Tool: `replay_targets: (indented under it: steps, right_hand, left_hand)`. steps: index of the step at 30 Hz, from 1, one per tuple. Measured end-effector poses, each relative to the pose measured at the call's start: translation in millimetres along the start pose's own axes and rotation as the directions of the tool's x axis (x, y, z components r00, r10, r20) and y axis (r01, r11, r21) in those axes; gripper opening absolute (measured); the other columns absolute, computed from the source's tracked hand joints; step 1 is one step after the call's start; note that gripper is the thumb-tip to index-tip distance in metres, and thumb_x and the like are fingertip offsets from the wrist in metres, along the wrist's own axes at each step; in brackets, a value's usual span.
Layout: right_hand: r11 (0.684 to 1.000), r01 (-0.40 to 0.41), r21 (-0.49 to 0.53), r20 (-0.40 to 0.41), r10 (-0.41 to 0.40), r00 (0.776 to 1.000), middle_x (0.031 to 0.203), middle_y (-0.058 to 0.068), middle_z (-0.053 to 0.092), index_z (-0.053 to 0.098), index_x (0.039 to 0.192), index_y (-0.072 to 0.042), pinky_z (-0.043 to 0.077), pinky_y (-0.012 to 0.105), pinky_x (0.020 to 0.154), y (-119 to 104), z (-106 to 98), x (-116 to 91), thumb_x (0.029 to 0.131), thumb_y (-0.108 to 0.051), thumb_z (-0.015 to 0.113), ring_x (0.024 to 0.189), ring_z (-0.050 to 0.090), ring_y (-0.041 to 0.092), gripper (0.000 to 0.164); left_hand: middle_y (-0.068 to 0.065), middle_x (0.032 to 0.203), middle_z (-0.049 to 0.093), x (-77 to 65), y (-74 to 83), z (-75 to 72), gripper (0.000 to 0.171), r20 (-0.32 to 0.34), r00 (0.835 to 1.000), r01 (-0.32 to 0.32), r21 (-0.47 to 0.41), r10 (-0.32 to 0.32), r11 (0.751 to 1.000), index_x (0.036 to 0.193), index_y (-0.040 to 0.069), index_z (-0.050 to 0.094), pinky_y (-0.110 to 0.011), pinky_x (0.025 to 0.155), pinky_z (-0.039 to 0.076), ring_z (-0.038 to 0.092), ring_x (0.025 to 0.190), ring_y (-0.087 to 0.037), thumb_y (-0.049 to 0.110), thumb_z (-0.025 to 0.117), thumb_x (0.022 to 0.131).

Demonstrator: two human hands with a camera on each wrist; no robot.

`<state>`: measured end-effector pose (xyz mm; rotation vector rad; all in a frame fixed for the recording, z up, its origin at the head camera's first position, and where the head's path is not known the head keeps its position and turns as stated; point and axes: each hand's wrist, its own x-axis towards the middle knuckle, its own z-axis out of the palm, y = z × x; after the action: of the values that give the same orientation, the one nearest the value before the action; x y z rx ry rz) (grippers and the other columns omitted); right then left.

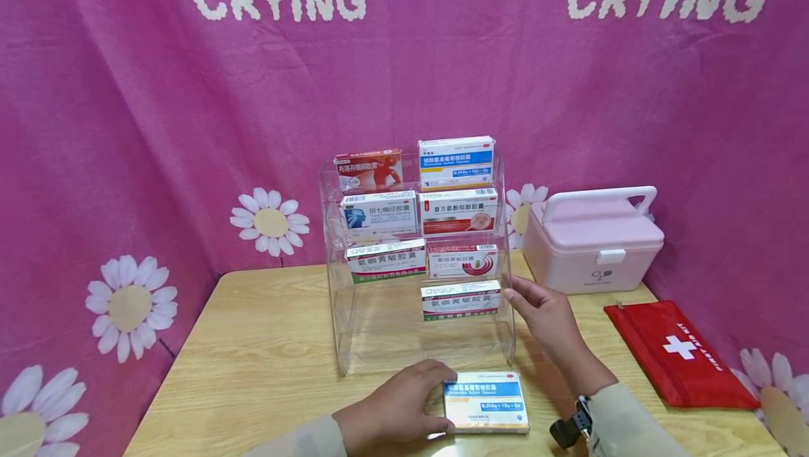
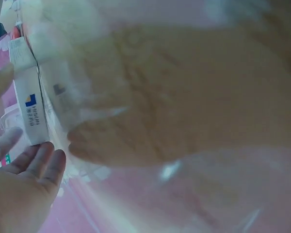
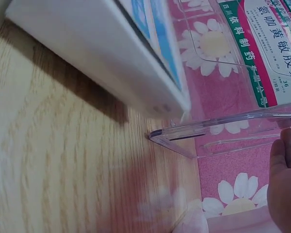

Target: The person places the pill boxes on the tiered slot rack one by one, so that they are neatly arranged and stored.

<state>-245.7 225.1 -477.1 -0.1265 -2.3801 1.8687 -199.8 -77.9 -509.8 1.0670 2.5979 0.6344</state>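
On the table's near part, a white-and-blue medicine box [image 1: 485,401] lies with its printed face up. My left hand [image 1: 404,401] grips its left end between thumb and fingers. In the left wrist view, fingertips [image 2: 48,150] meet the white side of the box [image 2: 31,107]. My right hand [image 1: 548,313] reaches to the right wall of a clear stepped display rack [image 1: 379,327], its straight fingers [image 3: 279,155] against the outside of that wall. Just left of the thumb, a white, red and green medicine box [image 1: 460,302] stands in the fourth row.
Several other medicine boxes, including a red one [image 1: 369,170] and a blue-and-white one [image 1: 456,164], fill the rack's upper rows. A pink medicine case [image 1: 594,253] and a red first aid pouch [image 1: 679,359] sit to the right. A pink flowered curtain [image 1: 404,78] hangs behind the wooden table [image 1: 253,345].
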Motion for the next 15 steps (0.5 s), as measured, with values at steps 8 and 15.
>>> replay_targets:
  steps: [8, 15]
  right_hand:
    - [1.0, 0.012, 0.0, -0.005, -0.012, 1.0, 0.159, 0.006, 0.061, 0.061, 0.156, -0.014, 0.053, 0.014, 0.106, 0, 1, -1, 0.109, -0.039, 0.068, 0.148, 0.057, 0.028, 0.053]
    - [1.0, 0.015, -0.014, 0.004, -0.015, 1.0, 0.16, 0.006, 0.06, 0.061, 0.156, -0.014, 0.053, 0.014, 0.106, -1, 1, -2, 0.109, -0.039, 0.067, 0.15, 0.056, 0.029, 0.053]
  left_hand:
    - [0.015, 0.141, 0.041, -3.6, -0.2, -5.4, 0.08, 0.024, 0.999, -0.026, -0.167, 0.03, 0.986, 0.156, 0.036, 0.049, -0.017, 0.098, 0.054, 0.053, 0.108, 0.003, 0.037, 0.093, 0.089]
    - [0.01, 0.14, 0.047, -10.6, 0.7, -9.9, 0.051, -0.021, 0.99, -0.138, -0.214, 0.137, 0.967, 0.139, 0.022, 0.056, -0.015, 0.103, 0.055, 0.058, 0.116, 0.003, 0.015, 0.084, 0.096]
